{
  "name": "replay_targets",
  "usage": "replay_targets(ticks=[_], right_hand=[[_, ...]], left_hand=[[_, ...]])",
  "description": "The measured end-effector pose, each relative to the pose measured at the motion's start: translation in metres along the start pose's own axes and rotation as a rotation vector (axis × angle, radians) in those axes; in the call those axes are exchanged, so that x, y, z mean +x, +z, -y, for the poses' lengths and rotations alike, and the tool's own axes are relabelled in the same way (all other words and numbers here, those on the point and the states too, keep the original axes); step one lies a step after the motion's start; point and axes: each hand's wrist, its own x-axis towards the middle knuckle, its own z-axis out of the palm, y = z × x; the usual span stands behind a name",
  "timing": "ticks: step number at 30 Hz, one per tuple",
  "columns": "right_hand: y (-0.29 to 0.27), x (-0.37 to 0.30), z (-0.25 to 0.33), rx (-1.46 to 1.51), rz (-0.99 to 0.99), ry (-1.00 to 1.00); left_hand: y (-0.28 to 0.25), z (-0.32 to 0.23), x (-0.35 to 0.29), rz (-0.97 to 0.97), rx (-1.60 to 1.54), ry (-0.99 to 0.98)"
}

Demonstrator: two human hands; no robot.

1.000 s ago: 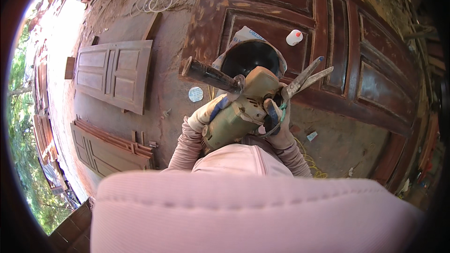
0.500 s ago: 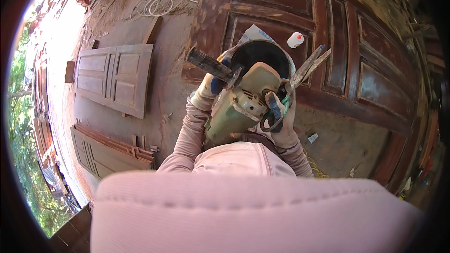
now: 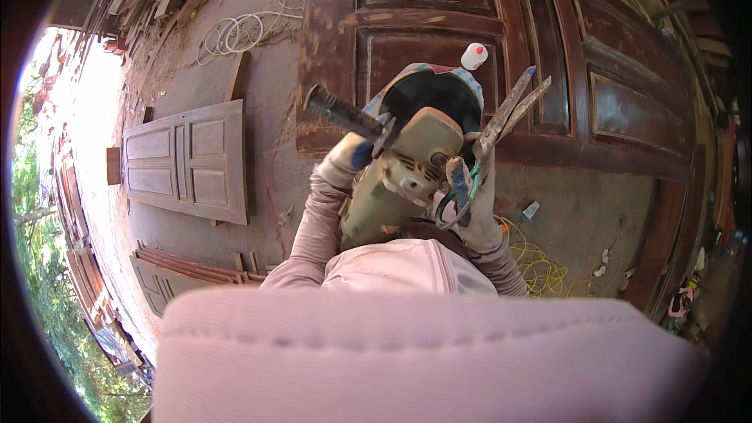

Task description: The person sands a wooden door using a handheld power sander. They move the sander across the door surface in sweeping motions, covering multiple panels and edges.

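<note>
Olive-green power tool (image 3: 376,205), apparently a sander, beside part-open scissors (image 3: 492,130)

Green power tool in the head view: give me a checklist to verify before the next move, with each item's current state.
1. Scissors clear of the green power tool: not ok; the right hand holds them right beside it.
2. Left hand gripping firmly: cannot tell; the tool partly hides it.
3. Black pad secured: cannot tell; the tool covers its centre.
4. Door free of loose items: not ok; a white bottle is on it.
5. Yellow cord off the door: ok; it lies looped on the floor.
</note>
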Motion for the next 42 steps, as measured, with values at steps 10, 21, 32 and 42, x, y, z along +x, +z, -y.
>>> replay_targets(ticks=[10, 21, 32, 42], right_hand=[[-0.054, -0.018, 0.043, -0.223, 0.091, -0.082], [-0.1, -0.023, -0.01, -0.578, 0.122, 0.067], [-0.08, -0.019, -0.021, -0.512, 0.002, -0.035], [-0.08, -0.01, -0.011, -0.503, 0.033, -0.056]], left_hand=[[0.071, 0.032, -0.043, -0.56, -0.551, -0.189], [0.071, 0.022, -0.037, -0.583, -0.511, -0.279], [0.072, 0.019, -0.025, -0.467, -0.366, -0.328], [0.066, 0.01, -0.003, -0.315, -0.132, -0.342]])
